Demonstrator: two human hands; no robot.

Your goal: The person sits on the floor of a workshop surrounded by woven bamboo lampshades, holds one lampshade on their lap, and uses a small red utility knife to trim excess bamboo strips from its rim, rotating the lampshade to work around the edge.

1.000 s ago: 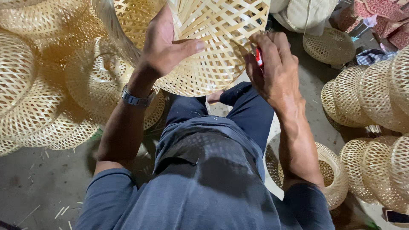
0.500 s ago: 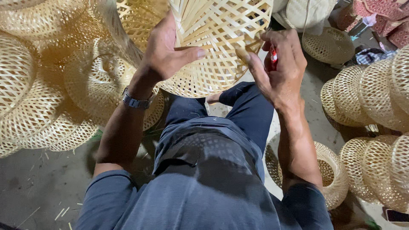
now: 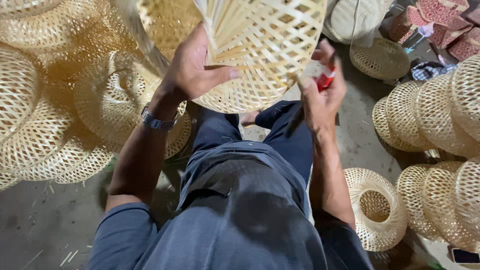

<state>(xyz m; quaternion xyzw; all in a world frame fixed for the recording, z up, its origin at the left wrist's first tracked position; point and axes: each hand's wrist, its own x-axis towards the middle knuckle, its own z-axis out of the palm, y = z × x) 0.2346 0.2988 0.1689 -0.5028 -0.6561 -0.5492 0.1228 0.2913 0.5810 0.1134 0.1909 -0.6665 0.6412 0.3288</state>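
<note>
Over my lap | left hand (image 3: pixel 192 75) grips basket (image 3: pixel 260 55) | right hand (image 3: pixel 322 97) holds red tool (image 3: pixel 325 80) | steady basket, trim close

1. The single view comes from a head-worn camera and looks steeply down over the person's chest and lap.
2. It sits close to the woven basket (image 3: pixel 260 55), which fills the top centre.
3. Floor (image 3: pixel 45 230) lies below-left of that basket.
</note>
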